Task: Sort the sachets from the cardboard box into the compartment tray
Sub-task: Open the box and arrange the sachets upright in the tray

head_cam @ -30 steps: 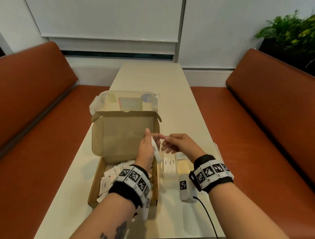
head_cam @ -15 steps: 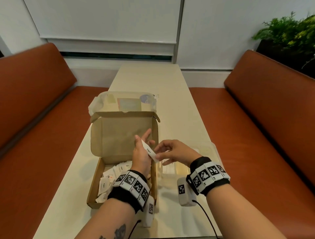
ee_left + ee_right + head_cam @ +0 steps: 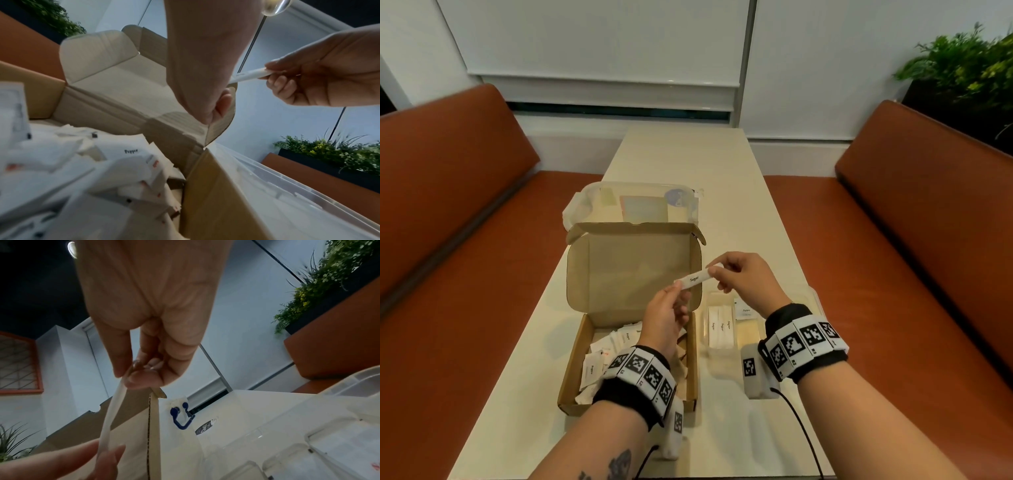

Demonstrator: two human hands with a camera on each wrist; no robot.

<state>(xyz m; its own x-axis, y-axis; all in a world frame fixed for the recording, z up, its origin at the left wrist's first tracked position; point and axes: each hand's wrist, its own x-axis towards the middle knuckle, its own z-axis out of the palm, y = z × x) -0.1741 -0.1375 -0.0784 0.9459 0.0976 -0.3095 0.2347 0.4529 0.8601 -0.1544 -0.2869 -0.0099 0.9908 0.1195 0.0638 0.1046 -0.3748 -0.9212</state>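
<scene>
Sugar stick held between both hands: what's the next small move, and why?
Probably the left hand lets go while the right hand lowers the Sugar stick into the compartment tray, onto the Sugar sticks lying there; both hands pinch it now.

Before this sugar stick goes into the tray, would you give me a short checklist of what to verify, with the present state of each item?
1. Label readable: ok. The sachet reads "Sugar".
2. Grip: ok. The right hand pinches one end, the left hand the other.
3. Matching compartment: ok. Sugar sticks already lie in one section of the compartment tray, a pepper sachet in the next.
4. Room in that section: cannot tell.
5. Path to the tray: ok. Nothing lies between the stick and the tray.
6. More left to sort: ok. Sachets remain in the cardboard box.
</scene>
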